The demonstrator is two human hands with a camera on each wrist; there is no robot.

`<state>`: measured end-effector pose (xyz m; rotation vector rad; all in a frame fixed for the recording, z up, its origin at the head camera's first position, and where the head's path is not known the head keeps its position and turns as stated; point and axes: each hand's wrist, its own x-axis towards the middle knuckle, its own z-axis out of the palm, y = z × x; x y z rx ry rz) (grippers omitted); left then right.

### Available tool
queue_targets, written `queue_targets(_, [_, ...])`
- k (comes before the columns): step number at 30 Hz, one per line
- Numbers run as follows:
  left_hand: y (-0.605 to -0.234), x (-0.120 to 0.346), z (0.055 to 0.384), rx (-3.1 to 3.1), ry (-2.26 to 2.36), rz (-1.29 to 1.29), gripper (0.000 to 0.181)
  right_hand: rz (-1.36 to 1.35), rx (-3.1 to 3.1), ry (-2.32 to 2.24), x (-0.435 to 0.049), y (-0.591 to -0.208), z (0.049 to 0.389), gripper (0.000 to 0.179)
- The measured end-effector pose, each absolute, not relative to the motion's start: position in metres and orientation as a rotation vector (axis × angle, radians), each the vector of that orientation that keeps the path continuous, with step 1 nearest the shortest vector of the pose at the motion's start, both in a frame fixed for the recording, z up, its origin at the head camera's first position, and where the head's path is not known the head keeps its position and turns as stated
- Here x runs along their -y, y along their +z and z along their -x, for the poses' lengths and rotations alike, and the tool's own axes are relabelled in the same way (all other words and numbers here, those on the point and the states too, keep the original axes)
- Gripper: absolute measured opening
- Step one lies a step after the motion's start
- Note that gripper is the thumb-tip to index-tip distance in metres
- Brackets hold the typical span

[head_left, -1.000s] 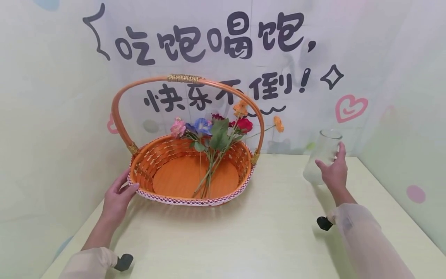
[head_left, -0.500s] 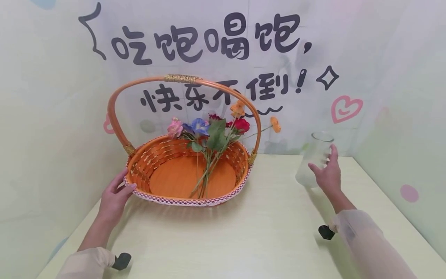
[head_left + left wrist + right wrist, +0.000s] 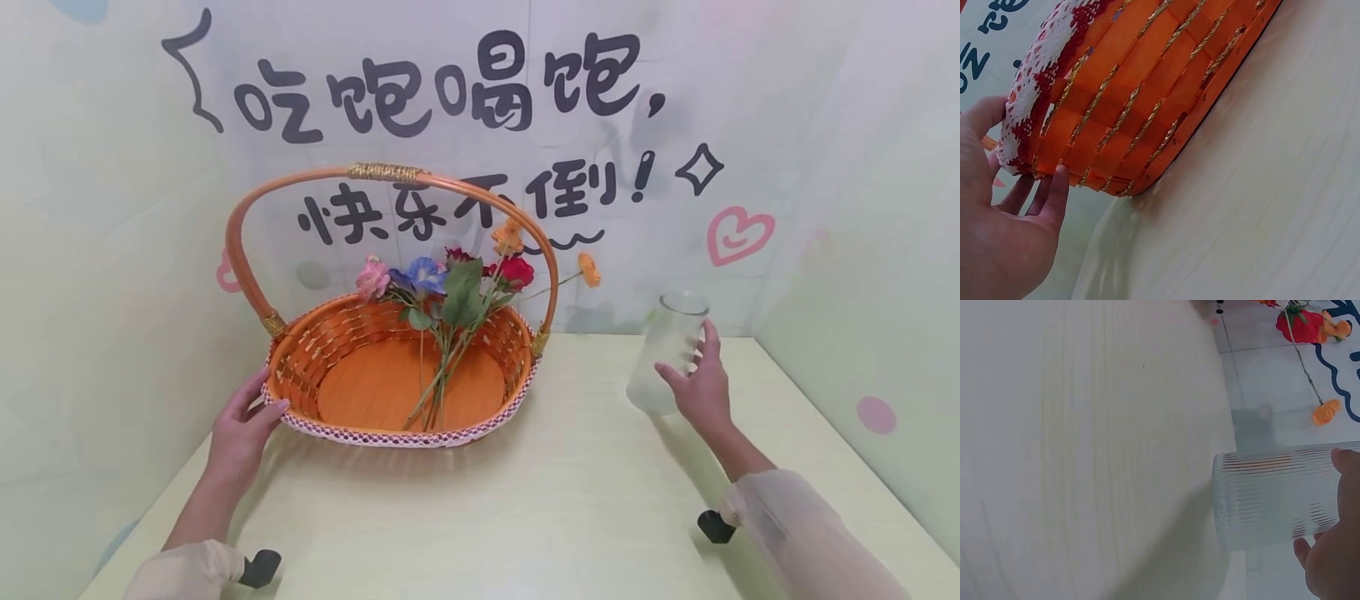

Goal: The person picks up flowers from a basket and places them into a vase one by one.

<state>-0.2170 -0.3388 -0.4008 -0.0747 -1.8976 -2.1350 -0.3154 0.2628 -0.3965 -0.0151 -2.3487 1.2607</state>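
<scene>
An orange woven basket (image 3: 397,437) with a tall arched handle and a white-and-red lace rim stands at the left of the table. My left hand (image 3: 238,433) holds its left end, and the left wrist view shows the digits on both sides of the lace rim (image 3: 1029,94). Several flowers (image 3: 450,292), pink, blue, red and orange, lean in the basket with their stems inside. My right hand (image 3: 701,387) grips a clear ribbed glass vase (image 3: 660,358) from its right side, thumb in front. The vase tilts slightly; whether its base touches the table cannot be told.
A pale wooden table (image 3: 480,525) lies under everything. Behind it is a wall sheet (image 3: 637,250) with dark lettering and a pink heart. One orange flower (image 3: 588,270) sticks out past the basket's right side, toward the vase.
My right hand and the vase have come slightly left and nearer to me. The left hand stays at the basket, which has not visibly moved. The head view has shifted a little.
</scene>
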Motion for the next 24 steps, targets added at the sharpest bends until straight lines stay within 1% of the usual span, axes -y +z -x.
queue_targets(16, [-0.4,0.337,0.214,1.903,-2.089,-0.051,0.061,-0.047,2.332,1.27,-0.253,-0.398,0.298,0.097])
queue_targets(24, [-0.401,0.335,0.213,1.933,-1.952,-0.226,0.059,-0.067,2.32,1.256,-0.251,-0.399,0.294,0.095])
